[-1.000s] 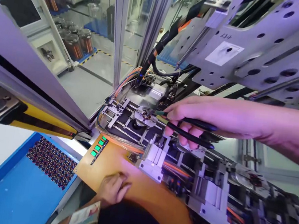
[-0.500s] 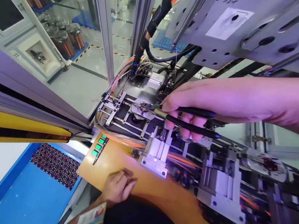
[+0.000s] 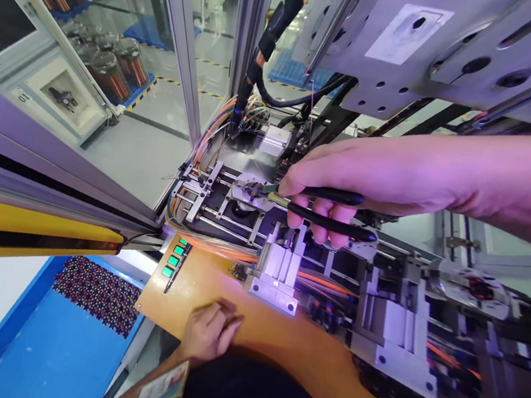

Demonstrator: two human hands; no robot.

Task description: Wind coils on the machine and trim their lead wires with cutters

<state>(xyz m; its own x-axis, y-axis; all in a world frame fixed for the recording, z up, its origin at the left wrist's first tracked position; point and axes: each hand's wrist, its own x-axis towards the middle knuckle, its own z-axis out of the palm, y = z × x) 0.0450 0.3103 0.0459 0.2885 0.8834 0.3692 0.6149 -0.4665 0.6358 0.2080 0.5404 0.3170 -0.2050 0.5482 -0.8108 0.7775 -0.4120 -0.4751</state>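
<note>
The right hand [image 3: 330, 175], back upward, grasps the pliers [image 3: 333, 222]. The left hand [image 3: 210, 330] curls loosely at the desk's [image 3: 216, 277] edge; whether it grips anything, I cannot tell.

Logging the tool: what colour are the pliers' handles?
Black; the handles show best in the head view.

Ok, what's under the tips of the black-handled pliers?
A shiny silver metal plate, with something small and dark at its middle. The black-handled pliers, held in the right hand, partly cover both; whether the tips grip anything cannot be made out.
</note>
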